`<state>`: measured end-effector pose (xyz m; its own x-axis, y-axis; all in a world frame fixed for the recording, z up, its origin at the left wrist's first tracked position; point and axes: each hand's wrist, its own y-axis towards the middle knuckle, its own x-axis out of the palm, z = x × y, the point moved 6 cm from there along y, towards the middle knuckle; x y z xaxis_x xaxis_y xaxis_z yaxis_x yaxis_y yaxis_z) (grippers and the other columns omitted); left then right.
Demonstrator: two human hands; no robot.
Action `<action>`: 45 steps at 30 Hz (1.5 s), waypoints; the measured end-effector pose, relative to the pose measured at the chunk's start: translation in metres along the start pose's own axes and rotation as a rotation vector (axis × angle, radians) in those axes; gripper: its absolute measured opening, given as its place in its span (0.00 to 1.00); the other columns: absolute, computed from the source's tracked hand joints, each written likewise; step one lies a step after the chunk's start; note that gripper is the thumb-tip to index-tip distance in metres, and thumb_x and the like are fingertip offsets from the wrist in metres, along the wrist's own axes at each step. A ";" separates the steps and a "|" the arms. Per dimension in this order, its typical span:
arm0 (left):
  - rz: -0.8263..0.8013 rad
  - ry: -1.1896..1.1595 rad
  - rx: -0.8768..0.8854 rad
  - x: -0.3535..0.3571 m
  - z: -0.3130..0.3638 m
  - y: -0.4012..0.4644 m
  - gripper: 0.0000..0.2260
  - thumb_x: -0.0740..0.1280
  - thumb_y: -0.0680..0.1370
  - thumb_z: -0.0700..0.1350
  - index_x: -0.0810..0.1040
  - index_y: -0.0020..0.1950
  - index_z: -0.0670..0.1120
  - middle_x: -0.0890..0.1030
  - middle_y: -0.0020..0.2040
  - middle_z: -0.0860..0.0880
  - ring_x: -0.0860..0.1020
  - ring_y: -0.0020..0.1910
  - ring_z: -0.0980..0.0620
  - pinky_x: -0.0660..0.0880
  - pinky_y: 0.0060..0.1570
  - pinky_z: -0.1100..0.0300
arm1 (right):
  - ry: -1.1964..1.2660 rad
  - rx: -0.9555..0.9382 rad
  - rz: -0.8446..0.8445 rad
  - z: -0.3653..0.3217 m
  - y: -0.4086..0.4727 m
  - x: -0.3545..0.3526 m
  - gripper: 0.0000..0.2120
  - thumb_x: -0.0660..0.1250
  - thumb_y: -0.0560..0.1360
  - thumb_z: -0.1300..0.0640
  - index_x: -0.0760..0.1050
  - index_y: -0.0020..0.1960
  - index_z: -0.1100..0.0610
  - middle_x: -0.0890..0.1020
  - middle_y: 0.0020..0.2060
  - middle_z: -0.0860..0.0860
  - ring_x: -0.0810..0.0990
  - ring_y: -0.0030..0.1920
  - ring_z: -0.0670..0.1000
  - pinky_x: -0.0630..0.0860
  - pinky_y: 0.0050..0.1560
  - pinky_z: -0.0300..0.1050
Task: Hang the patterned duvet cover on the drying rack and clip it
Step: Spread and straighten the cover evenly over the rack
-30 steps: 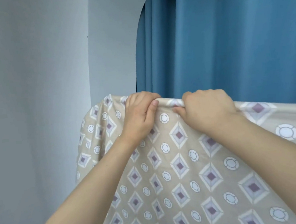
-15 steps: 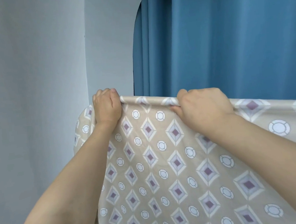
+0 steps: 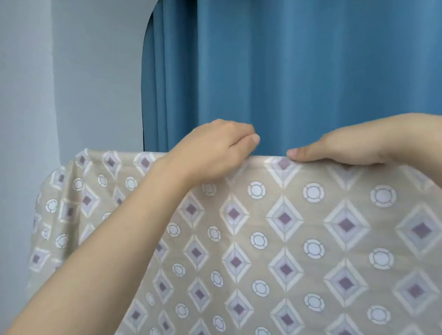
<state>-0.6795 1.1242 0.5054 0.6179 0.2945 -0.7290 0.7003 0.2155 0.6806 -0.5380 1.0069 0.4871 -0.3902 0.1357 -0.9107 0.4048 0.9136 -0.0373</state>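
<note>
Showing: two bare hands at the top fold of a duvet cover point(image 3: 290, 242), seen from a head-worn camera.
Landmark: top fold of the duvet cover, the pale ridge running from the left corner across to the right edge of the view.
Duvet cover: beige cloth printed with purple-centred diamonds and white rings; it is draped over a support hidden beneath the fold, and the near side hangs down from the fold and fills the lower part of the view.
Drying rack: not visible; whatever bears the fold is covered by the cloth.
Left hand point(image 3: 212, 151): placed on the fold, left of its middle; fingers curled together, thumb tip showing at the right; it grips a bunch of cloth lifted slightly above the fold line.
Right hand point(image 3: 348, 145): lying along the fold, just right of the left hand, with a short bare stretch of fold between them; the thumb is extended along the ridge and presses on it; the other fingers pass behind the fold, so whether they are curled round the cloth cannot be told.
Left corner of the fold: cloth rumpled and falling in soft creases.
Curtain point(image 3: 312, 62): blue, pleated, hanging behind and above the fold.
Wall point(image 3: 10, 94): pale grey, left of the curtain, behind the left corner of the fold.
</note>
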 end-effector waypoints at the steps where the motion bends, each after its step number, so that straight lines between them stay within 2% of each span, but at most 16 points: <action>1: -0.098 -0.126 -0.005 0.007 0.009 0.004 0.17 0.54 0.83 0.53 0.74 0.42 0.44 0.76 0.36 0.51 0.75 0.39 0.51 0.71 0.41 0.51 | 0.027 0.013 0.015 0.008 -0.002 -0.002 0.26 0.56 0.76 0.32 0.84 0.49 0.50 0.87 0.42 0.48 0.86 0.43 0.51 0.75 0.59 0.49; 3: -0.218 -0.341 -0.020 0.020 0.019 0.009 0.18 0.56 0.83 0.53 0.70 0.38 0.44 0.70 0.31 0.54 0.70 0.32 0.54 0.67 0.36 0.54 | 0.027 0.005 0.103 0.027 -0.005 -0.009 0.28 0.54 0.77 0.33 0.84 0.46 0.52 0.86 0.41 0.47 0.85 0.44 0.51 0.74 0.61 0.50; 6: -0.165 -0.202 0.040 0.030 0.024 0.006 0.17 0.55 0.83 0.55 0.74 0.43 0.48 0.73 0.33 0.57 0.71 0.34 0.59 0.68 0.41 0.57 | -0.161 -0.085 0.324 0.044 -0.017 -0.019 0.30 0.47 0.79 0.33 0.78 0.42 0.53 0.82 0.42 0.45 0.79 0.48 0.49 0.70 0.59 0.49; 9: -0.084 -0.115 0.070 0.029 0.024 0.003 0.14 0.53 0.82 0.59 0.75 0.47 0.56 0.78 0.40 0.59 0.75 0.43 0.60 0.73 0.51 0.53 | -0.579 -0.251 0.595 0.038 -0.029 -0.014 0.27 0.41 0.80 0.36 0.68 0.39 0.53 0.76 0.36 0.47 0.75 0.41 0.52 0.72 0.45 0.49; 13: -0.152 -0.362 0.062 0.026 0.031 0.010 0.11 0.59 0.82 0.55 0.77 0.44 0.54 0.76 0.42 0.57 0.76 0.41 0.56 0.72 0.45 0.54 | -0.788 -0.400 0.938 0.035 -0.035 0.001 0.22 0.46 0.81 0.40 0.64 0.39 0.55 0.70 0.30 0.48 0.73 0.30 0.55 0.59 0.27 0.44; 15: -0.207 -0.384 0.086 0.030 0.047 0.016 0.14 0.58 0.83 0.55 0.77 0.43 0.52 0.76 0.43 0.56 0.76 0.44 0.56 0.72 0.48 0.54 | -0.829 -0.453 0.982 0.038 -0.038 0.002 0.23 0.49 0.79 0.40 0.69 0.40 0.56 0.73 0.31 0.49 0.74 0.29 0.54 0.58 0.27 0.42; 18: -0.290 -0.282 0.107 0.037 0.065 0.023 0.15 0.56 0.83 0.55 0.75 0.43 0.49 0.77 0.40 0.52 0.77 0.43 0.51 0.75 0.49 0.47 | -0.679 -0.396 0.887 0.055 -0.052 -0.017 0.25 0.44 0.79 0.35 0.70 0.46 0.52 0.76 0.39 0.46 0.75 0.40 0.52 0.64 0.35 0.46; 21: -0.382 -0.408 0.042 0.036 0.072 0.026 0.13 0.59 0.83 0.50 0.76 0.42 0.46 0.78 0.39 0.48 0.76 0.39 0.50 0.73 0.48 0.47 | -0.415 -0.070 0.687 0.101 -0.067 -0.050 0.32 0.39 0.77 0.32 0.71 0.39 0.52 0.75 0.36 0.48 0.74 0.43 0.51 0.66 0.42 0.48; 24: -0.484 -0.474 0.010 0.039 0.094 0.031 0.15 0.60 0.82 0.55 0.80 0.44 0.49 0.81 0.42 0.53 0.79 0.42 0.54 0.73 0.52 0.55 | -0.306 0.162 0.598 0.138 -0.076 -0.067 0.31 0.40 0.78 0.33 0.68 0.41 0.57 0.72 0.43 0.47 0.73 0.50 0.53 0.64 0.49 0.46; 27: -0.500 -0.430 0.042 0.048 0.128 0.046 0.18 0.56 0.82 0.59 0.79 0.45 0.51 0.82 0.46 0.56 0.80 0.49 0.56 0.72 0.56 0.58 | -0.367 0.142 0.722 0.143 -0.072 -0.065 0.31 0.41 0.80 0.37 0.66 0.35 0.58 0.73 0.37 0.52 0.73 0.39 0.53 0.65 0.43 0.48; 31: -0.369 -0.225 0.160 0.062 0.160 0.058 0.14 0.55 0.82 0.61 0.73 0.49 0.53 0.77 0.44 0.56 0.76 0.46 0.55 0.72 0.48 0.57 | -0.695 0.008 1.309 0.143 -0.082 -0.049 0.30 0.42 0.83 0.44 0.61 0.27 0.57 0.66 0.23 0.51 0.66 0.26 0.56 0.57 0.30 0.43; 34: -0.134 -0.043 0.287 0.066 0.164 0.053 0.09 0.54 0.82 0.59 0.68 0.52 0.56 0.77 0.40 0.56 0.74 0.42 0.55 0.71 0.42 0.56 | -0.794 -0.195 1.439 0.163 -0.084 -0.036 0.27 0.44 0.84 0.45 0.70 0.35 0.57 0.71 0.30 0.53 0.69 0.31 0.56 0.59 0.35 0.48; 38: 0.134 -0.031 0.395 0.067 0.162 0.045 0.07 0.56 0.81 0.56 0.68 0.52 0.54 0.73 0.36 0.58 0.74 0.35 0.52 0.72 0.36 0.51 | -0.832 -0.316 1.524 0.185 -0.095 -0.039 0.22 0.51 0.82 0.45 0.77 0.48 0.59 0.77 0.40 0.54 0.73 0.40 0.58 0.65 0.46 0.51; 40: 0.212 -0.025 0.444 0.066 0.165 0.041 0.06 0.58 0.80 0.55 0.68 0.52 0.53 0.71 0.36 0.59 0.73 0.35 0.52 0.72 0.33 0.52 | -0.748 -0.196 1.566 0.198 -0.111 -0.058 0.23 0.49 0.81 0.48 0.74 0.38 0.58 0.74 0.33 0.53 0.72 0.37 0.58 0.64 0.43 0.50; 42: 0.230 -0.006 0.430 0.066 0.169 0.040 0.06 0.59 0.80 0.55 0.68 0.51 0.54 0.70 0.35 0.58 0.72 0.38 0.52 0.71 0.34 0.53 | -0.628 0.073 1.531 0.218 -0.119 -0.082 0.28 0.46 0.82 0.49 0.62 0.27 0.59 0.66 0.24 0.52 0.70 0.29 0.59 0.64 0.36 0.49; 45: 0.033 -0.017 0.266 0.072 0.180 0.057 0.10 0.54 0.81 0.59 0.68 0.51 0.54 0.74 0.38 0.57 0.73 0.41 0.52 0.70 0.39 0.53 | -0.593 0.228 1.502 0.235 -0.117 -0.085 0.29 0.45 0.82 0.50 0.56 0.23 0.58 0.62 0.19 0.52 0.65 0.24 0.57 0.57 0.30 0.45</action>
<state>-0.5306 0.9896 0.4791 0.6463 0.2807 -0.7096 0.7476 -0.0465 0.6626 -0.3577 0.7988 0.4727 0.7787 0.5938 -0.2024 0.2344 0.0238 0.9718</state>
